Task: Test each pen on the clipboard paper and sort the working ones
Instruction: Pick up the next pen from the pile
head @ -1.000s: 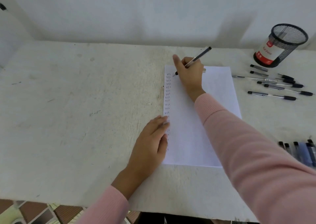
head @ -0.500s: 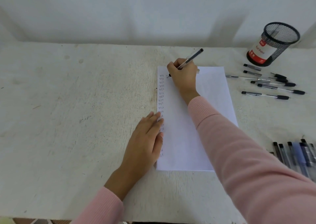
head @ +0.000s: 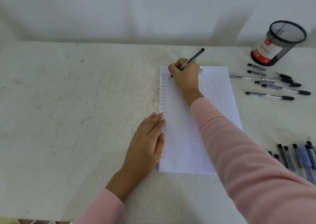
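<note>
A white sheet of paper (head: 191,138) lies on the table, with a column of small handwritten words down its left edge. My right hand (head: 185,77) grips a clear pen (head: 193,58) with a black end, its tip on the paper near the top left, beside the first written line. My left hand (head: 147,141) lies flat with straight fingers on the paper's left edge, pressing it down. Several pens (head: 271,84) lie loose to the right of the sheet. Another group of pens (head: 295,158) lies at the right edge, partly behind my right sleeve.
A black mesh pen cup (head: 280,43) with a red and white label stands at the back right by the wall. The table (head: 68,121) is a rough whitish surface, bare to the left of the paper. Its front edge runs along the bottom.
My right hand has curled tighter round the pen and brought its tip down onto the paper beside the first line. The left hand stays on the paper's edge. The camera shifted slightly.
</note>
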